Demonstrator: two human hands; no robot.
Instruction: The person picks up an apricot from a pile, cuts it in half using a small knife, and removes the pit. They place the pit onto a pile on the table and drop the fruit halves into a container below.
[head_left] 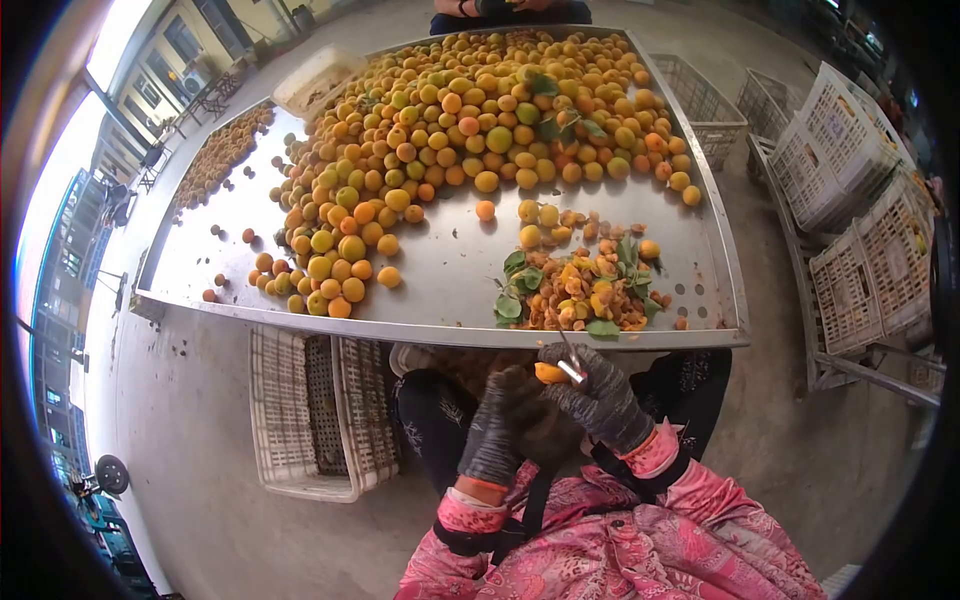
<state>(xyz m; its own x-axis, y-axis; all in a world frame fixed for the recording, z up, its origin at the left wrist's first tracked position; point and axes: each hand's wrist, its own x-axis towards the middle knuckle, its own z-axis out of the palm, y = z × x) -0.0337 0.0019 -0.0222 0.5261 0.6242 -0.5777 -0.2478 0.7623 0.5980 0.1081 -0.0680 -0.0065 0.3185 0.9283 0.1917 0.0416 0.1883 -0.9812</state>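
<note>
Right hand (600,398) gripped a small metal knife (572,358), apparently cutting a round orange apricot (548,373); left hand (497,432) curled, contents unclear; steadiness needed.

Steel sorting table (450,265) heaped with apricots (480,110) toward 12 o'clock, leafy fruit scraps (585,290) near centre, white plastic crates (850,200) stacked at 3 o'clock, another crate (300,420) at 8 o'clock.
</note>
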